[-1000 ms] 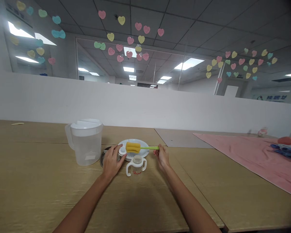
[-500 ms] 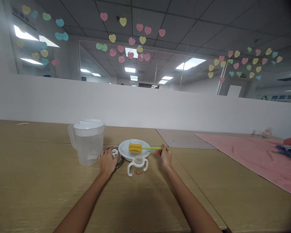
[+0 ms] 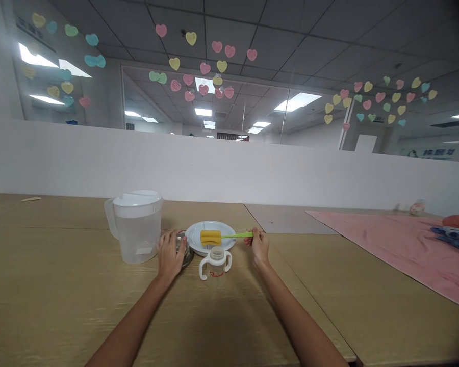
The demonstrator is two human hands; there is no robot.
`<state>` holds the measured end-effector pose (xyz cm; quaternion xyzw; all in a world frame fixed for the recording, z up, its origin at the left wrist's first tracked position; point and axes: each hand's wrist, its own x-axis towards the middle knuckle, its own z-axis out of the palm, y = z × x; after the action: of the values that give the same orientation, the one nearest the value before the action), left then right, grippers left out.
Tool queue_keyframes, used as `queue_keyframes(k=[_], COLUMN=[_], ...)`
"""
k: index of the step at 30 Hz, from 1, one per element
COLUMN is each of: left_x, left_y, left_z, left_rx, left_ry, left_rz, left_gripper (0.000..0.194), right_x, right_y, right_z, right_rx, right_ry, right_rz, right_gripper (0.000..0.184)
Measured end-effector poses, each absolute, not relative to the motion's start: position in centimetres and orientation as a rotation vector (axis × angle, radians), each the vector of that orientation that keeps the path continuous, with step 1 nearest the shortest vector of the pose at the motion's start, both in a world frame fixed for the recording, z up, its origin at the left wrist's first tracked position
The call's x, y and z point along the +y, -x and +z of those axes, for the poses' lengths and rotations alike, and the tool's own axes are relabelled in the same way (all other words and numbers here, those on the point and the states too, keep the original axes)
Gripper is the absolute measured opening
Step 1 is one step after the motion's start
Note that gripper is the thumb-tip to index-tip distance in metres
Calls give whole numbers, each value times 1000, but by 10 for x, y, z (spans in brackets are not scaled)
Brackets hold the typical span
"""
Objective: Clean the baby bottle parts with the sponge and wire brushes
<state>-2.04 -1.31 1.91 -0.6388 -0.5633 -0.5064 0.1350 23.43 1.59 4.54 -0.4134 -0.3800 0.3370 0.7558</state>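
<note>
My right hand [image 3: 259,246] pinches the green handle of a sponge bottle brush [image 3: 211,237], whose yellow head is over a white plate [image 3: 191,232]. In front of the plate stands a clear baby bottle [image 3: 215,267] with two white handles, red lettering and an uncapped mouth. My left hand [image 3: 170,252] reaches over a dark metal bowl [image 3: 188,259], left of the plate. Its fingers curl around a small greyish see-through thing, mostly hidden by the hand.
A clear pitcher [image 3: 139,234] with a white lid stands left of my left hand. On the right a pink cloth [image 3: 390,244] covers part of the table, with a blue and red item [image 3: 457,232] on it. A low white wall [image 3: 229,173] runs behind.
My left hand has moved left from the plate's edge to the metal bowl, taking a small white-ringed part there. The white ring no longer shows. My right hand keeps the brush nearly still.
</note>
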Motion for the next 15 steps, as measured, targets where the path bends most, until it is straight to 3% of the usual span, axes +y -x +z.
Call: queue_keyframes(k=[6, 15], left_x=[-38, -49], left_y=[-10, -34], left_z=[25, 22], left_rx=[-1136, -1342], left_ry=[2403, 2701], left_rz=[-1430, -1495], left_gripper=[41, 62], right_x=[15, 14], right_y=[-234, -235], right_z=[45, 49], right_rx=[-804, -702], right_ry=[912, 892], right_rz=[719, 759], right_gripper=[34, 29])
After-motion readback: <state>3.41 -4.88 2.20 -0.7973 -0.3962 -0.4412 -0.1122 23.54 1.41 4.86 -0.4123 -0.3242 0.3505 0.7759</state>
